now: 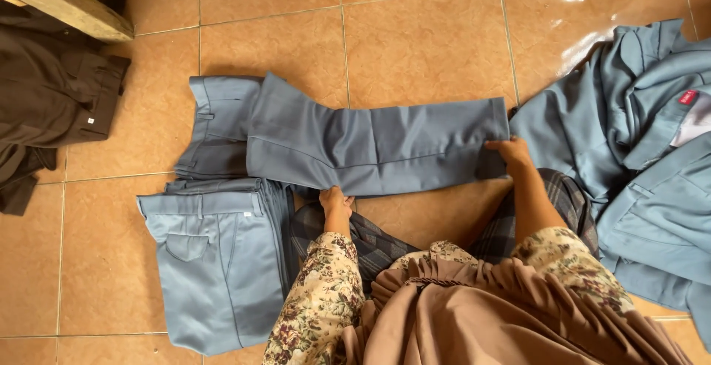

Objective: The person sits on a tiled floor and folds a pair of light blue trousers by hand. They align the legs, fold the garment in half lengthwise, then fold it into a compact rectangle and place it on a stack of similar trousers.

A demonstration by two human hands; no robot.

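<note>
An orange-brown tiled floor carries everything seen from the head view. A large heap of blue-grey garments is spread at the right edge; a small red rectangular label is sewn near a collar there, beside a pale lining patch. Across the middle, blue-grey trousers are laid flat and sideways, waistband to the left, the legs doubled over toward the right. Nearer the left, a stack of folded blue-grey trousers is set, topmost pair seat-up with a flapped back pocket; its upper edge lies just beside the waistband of the flat pair. Dark brown clothing is piled at the upper left under a wooden plank, with a tiny white square tag showing on it. A dark plaid cloth is seen under the forearms, partly hidden by floral sleeves and a brown pleated garment. The left hand is pressed at the lower edge of the flat trousers near mid-length; whether the cloth is pinched cannot be told. The right hand is laid on the hem end, fingers together, holding that corner; the grip underneath is hidden.
</note>
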